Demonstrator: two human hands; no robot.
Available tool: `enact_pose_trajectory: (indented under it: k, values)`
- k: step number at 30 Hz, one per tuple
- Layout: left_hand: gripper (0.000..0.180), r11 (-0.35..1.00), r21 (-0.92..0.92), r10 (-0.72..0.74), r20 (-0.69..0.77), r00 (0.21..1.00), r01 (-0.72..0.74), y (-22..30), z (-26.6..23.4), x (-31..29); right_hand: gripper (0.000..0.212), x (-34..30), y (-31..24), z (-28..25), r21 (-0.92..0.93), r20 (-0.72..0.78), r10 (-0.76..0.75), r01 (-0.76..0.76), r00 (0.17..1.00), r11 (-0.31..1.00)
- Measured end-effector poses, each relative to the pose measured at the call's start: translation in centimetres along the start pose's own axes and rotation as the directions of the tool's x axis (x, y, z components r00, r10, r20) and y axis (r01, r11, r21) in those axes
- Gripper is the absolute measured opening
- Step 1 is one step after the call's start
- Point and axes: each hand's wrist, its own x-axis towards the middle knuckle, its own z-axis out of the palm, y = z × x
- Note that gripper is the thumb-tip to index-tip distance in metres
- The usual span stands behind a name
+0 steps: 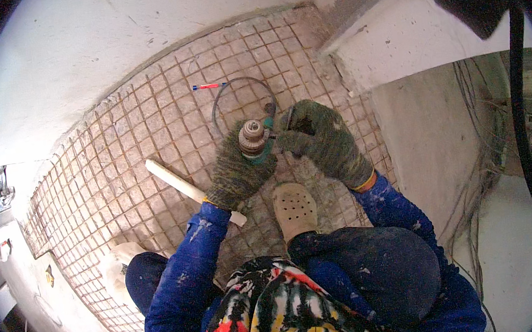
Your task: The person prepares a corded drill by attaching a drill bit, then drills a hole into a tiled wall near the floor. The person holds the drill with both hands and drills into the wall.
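Note:
My left hand, in a dark green knitted glove, is wrapped round a power drill with a teal body. The drill's metal chuck points up toward me. Close beside the chuck, my gloved right hand has its fingers curled in a pinch. A small dark piece shows between its fingertips and the chuck, too small to name. From the drill, a thin grey cable loops out over the floor on the far side.
A rusty steel mesh covers the rough floor. On it lie a white plastic pipe and a red and blue pen-like stick. My beige clog stands close below the hands. White walls border the far side; loose wires hang at right.

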Motion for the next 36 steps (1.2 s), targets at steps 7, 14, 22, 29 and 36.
enact_pose_trajectory:
  k: [7, 14, 22, 29, 36]
  values:
    - [0.077, 0.991, -0.096, -0.085, 0.064, 0.994, 0.091, 0.6, -0.1, 0.1, 0.012, 0.0, -0.9, 0.8, 0.210, -0.139, 0.016, 0.014, 0.990, 0.978]
    - [0.060, 0.947, 0.247, 0.193, 0.072, 0.978, -0.205, -2.0, -0.4, 0.3, 0.011, 6.0, 10.7, -2.9, -0.104, -0.274, -0.109, 0.084, 0.956, 0.991]
    - [0.052, 0.979, -0.204, 0.006, -0.021, 1.000, -0.010, -0.5, -0.9, -2.0, 0.029, 16.9, 21.7, 0.9, -0.853, -0.093, -0.383, 0.125, 0.919, 0.507]
    - [0.046, 0.997, -0.011, 0.076, -0.067, 0.995, -0.077, 1.0, -1.0, -1.4, 0.028, 25.1, 13.9, 12.0, -0.819, 0.180, -0.162, 0.239, 0.970, 0.521]
    - [0.041, 0.999, -0.036, 0.005, -0.056, 0.998, -0.007, 1.8, -0.9, -0.9, 0.029, 25.5, 11.8, 12.5, -0.867, 0.220, -0.074, 0.230, 0.973, 0.442]
